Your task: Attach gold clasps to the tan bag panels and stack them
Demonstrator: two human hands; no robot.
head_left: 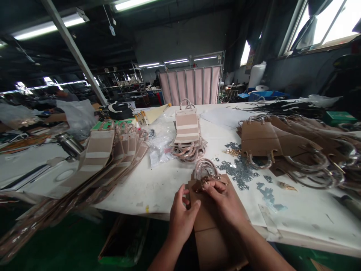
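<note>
A brown bag panel [210,222] with clear-wrapped looped handles [205,167] lies in front of me, its lower part hanging over the table edge. My right hand [225,197] pinches a small gold-coloured metal fitting [203,182] at the base of the handles; its exact shape is partly hidden by the fingers. At the panel's left edge, my left hand [184,214] is curved with thumb and fingers apart, the thumb near the panel's surface. Flat grey metal plates [237,173] lie scattered right of the panel, beside a small heap of gold-coloured pieces [232,152].
Beyond the panel stands a stack of handled bag pieces [187,126]. More panels are piled at the right [261,137] and overlap at the left [98,148], near a metal flask [69,144]. Black cords [282,107] and a green box [340,117] sit at the back right.
</note>
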